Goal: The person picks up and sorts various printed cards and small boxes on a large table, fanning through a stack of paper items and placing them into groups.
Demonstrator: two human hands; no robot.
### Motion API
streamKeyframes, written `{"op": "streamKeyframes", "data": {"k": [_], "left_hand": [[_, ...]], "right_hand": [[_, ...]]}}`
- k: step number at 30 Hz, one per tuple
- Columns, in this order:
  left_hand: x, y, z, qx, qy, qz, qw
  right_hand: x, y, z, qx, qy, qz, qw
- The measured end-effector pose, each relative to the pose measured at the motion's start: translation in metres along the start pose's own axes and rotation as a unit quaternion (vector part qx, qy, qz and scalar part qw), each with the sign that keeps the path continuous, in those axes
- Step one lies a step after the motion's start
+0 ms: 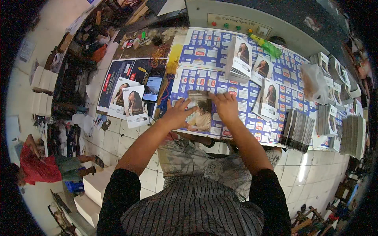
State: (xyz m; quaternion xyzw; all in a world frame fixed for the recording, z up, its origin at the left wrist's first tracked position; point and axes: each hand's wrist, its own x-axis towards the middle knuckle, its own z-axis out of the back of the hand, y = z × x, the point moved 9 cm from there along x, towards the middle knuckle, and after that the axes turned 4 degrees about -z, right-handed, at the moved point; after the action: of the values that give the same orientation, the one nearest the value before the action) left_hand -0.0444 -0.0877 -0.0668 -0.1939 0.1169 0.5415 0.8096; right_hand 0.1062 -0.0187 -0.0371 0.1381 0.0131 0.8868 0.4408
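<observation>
A printed leaflet [201,118] with a brown picture of a person lies in front of me at the table's near edge. A dark strip, perhaps a folded flap, runs along its far edge. My left hand [178,115] rests on its left side with fingers spread. My right hand [225,107] has its fingers bent and close together at the far right corner, apparently gripping the edge there; the fingertips' undersides are hidden. Beyond my right hand stands a stack of white leaflets [239,59], with loose leaflets [269,99] next to it.
Blue printed sheets [201,80] cover the table. Left lie two white leaflets [136,106], a phone [152,88] and tangled rubber bands [160,55]. A green bottle [267,46] lies at the back. Right are a dark-edged stack [298,129], a plastic bag [314,80] and more stacks [351,133].
</observation>
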Motion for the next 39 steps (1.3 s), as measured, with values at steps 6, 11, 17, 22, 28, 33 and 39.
{"op": "streamKeyframes", "data": {"k": [6,11,17,22,28,33,39], "left_hand": [[0.002,-0.003,0.000,-0.002,0.000,0.007,1.000],[0.001,-0.001,-0.002,0.015,0.003,0.022,1.000],[0.001,0.002,-0.003,-0.005,0.003,0.011,1.000],[-0.005,0.000,0.002,0.001,-0.020,-0.004,1.000],[-0.008,0.010,-0.012,-0.033,-0.050,-0.024,0.998],[-0.006,0.012,-0.021,-0.023,-0.075,-0.055,0.995],[-0.028,0.027,-0.031,-0.129,-0.142,0.011,0.981]], "right_hand": [[0.037,-0.025,0.004,0.028,-0.037,-0.020,0.999],[-0.006,0.006,0.001,0.037,0.055,0.099,0.993],[-0.091,0.027,0.016,0.016,0.175,0.227,0.958],[-0.064,-0.027,0.021,0.058,-0.008,0.060,0.996],[-0.022,0.016,-0.018,0.361,0.023,-0.243,0.900],[-0.024,-0.009,-0.033,0.426,0.092,-0.350,0.829],[-0.073,-0.059,0.104,0.339,-0.131,-0.310,0.878]]}}
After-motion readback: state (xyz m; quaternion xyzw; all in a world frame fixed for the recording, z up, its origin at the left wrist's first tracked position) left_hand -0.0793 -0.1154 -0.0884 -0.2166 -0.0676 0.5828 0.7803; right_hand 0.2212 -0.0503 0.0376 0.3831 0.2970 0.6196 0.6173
